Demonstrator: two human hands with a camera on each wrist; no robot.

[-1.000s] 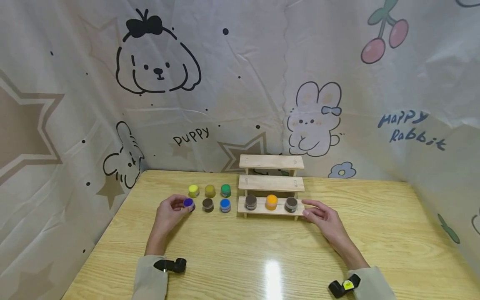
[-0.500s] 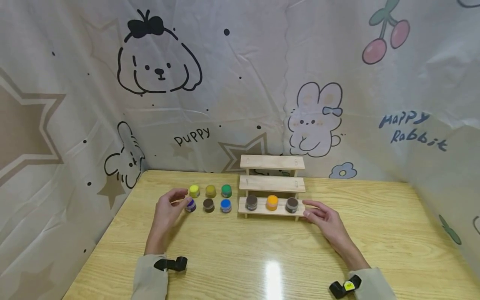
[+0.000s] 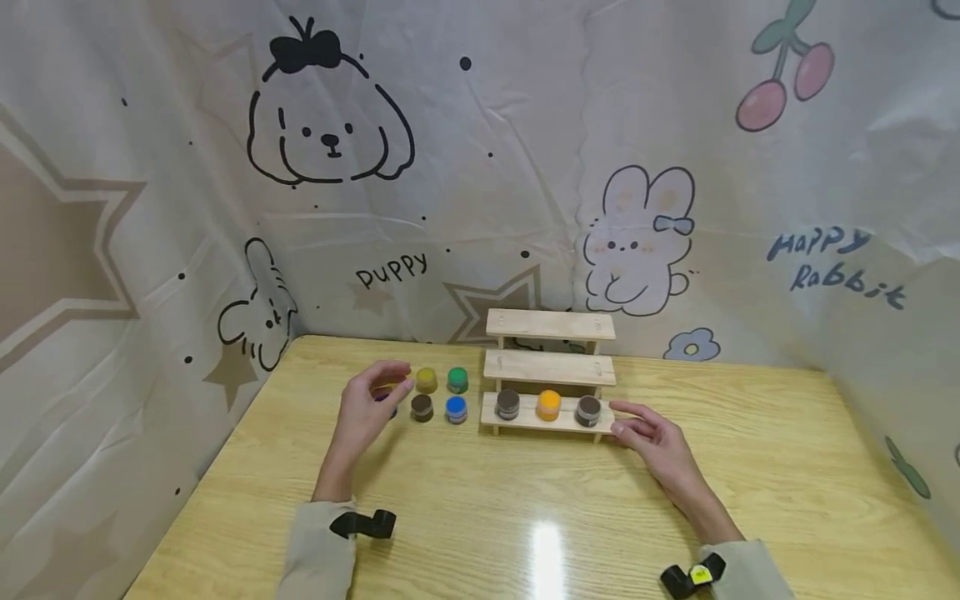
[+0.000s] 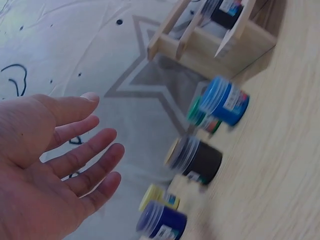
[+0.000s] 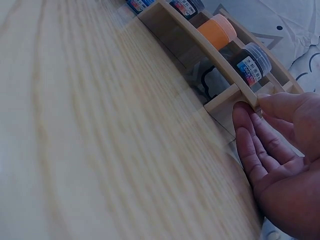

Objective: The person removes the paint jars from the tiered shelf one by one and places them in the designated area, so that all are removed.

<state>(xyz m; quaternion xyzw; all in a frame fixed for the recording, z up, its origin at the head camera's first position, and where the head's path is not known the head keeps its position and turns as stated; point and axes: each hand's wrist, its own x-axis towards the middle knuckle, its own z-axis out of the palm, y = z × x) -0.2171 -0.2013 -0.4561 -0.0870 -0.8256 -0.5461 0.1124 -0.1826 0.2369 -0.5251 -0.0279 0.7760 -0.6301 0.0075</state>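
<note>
My left hand hovers over the left end of two short rows of small paint jars, partly hiding a purple jar and a yellow jar. Its fingers are spread and hold nothing, as the left wrist view shows. Beside it stand a dark brown jar, a blue jar, an olive-yellow jar and a green jar. My right hand pinches the right end of a three-step wooden display stand at its lowest step, thumb against the board's edge.
On the stand's lowest step sit a dark jar, an orange jar and another dark jar. Behind the wooden table hangs a printed cloth, close to the stand's back.
My left hand has come away from the purple jar, rising and shifting right, its fingers more open. The right hand stays at the stand's end. The head view has turned slightly.
</note>
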